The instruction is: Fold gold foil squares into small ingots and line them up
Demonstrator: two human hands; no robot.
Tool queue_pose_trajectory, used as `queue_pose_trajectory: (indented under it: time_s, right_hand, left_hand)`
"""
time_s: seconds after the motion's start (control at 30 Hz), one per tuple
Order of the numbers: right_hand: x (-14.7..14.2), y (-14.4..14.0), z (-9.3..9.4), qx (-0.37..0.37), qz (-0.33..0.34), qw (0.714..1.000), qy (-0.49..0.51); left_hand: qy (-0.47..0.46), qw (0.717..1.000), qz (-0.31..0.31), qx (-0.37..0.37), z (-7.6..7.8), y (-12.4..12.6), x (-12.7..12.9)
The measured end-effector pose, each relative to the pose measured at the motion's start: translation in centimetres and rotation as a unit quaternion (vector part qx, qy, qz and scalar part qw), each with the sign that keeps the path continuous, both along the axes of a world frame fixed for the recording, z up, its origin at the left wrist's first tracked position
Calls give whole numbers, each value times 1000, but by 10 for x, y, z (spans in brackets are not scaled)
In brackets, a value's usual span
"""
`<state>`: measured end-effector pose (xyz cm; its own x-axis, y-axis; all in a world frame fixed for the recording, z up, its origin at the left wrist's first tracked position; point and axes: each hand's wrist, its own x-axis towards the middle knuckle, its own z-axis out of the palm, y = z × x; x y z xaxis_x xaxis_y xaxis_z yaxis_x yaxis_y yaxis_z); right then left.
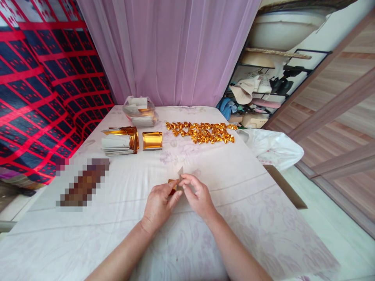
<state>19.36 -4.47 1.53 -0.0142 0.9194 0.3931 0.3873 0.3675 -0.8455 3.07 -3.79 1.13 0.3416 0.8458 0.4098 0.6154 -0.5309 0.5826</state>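
Over the near middle of the table, my left hand (160,198) pinches a small sheet of gold foil paper (172,188) between thumb and fingers. My right hand (199,195) closes its fingertips on the same sheet, whose grey back shows as a folded, pointed corner standing up. Part of the sheet is hidden behind my fingers. Beyond my hands lie rows of folded gold foil pieces (212,132). A short stack of gold foil sheets (152,140) is at the back left, beside a larger, fanned pile of foil paper (118,142).
A clear plastic bag of paper sheets (140,111) sits at the table's back left. A blurred-out patch (84,185) covers something at the left. Off the right edge are a white plastic bag (272,148) and cardboard (285,187). A purple curtain (170,50) hangs behind the patterned tablecloth (117,234).
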Motion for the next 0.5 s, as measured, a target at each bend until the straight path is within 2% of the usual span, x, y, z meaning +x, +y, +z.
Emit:
queue_pose_trajectory:
  time_s: [0.13, 0.2, 0.33, 0.4, 0.5]
  right_hand:
    - [1, 1, -2, 9, -4, 1000, -1]
    - [4, 3, -4, 13, -41, 999, 3]
    - [14, 7, -7, 5, -118, 993, 9]
    - [17, 7, -7, -28, -114, 993, 20]
    - [16, 5, -8, -103, -59, 991, 58]
  left_hand:
    - [-61, 995, 53, -50, -5, 3, -3]
    - [-105, 988, 74, -84, -8, 5, -4]
    - [-223, 958, 75, -163, -8, 8, -6]
    - [-274, 938, 74, -198, -5, 9, -6]
    - [-319, 907, 60, -268, 0, 8, -5]
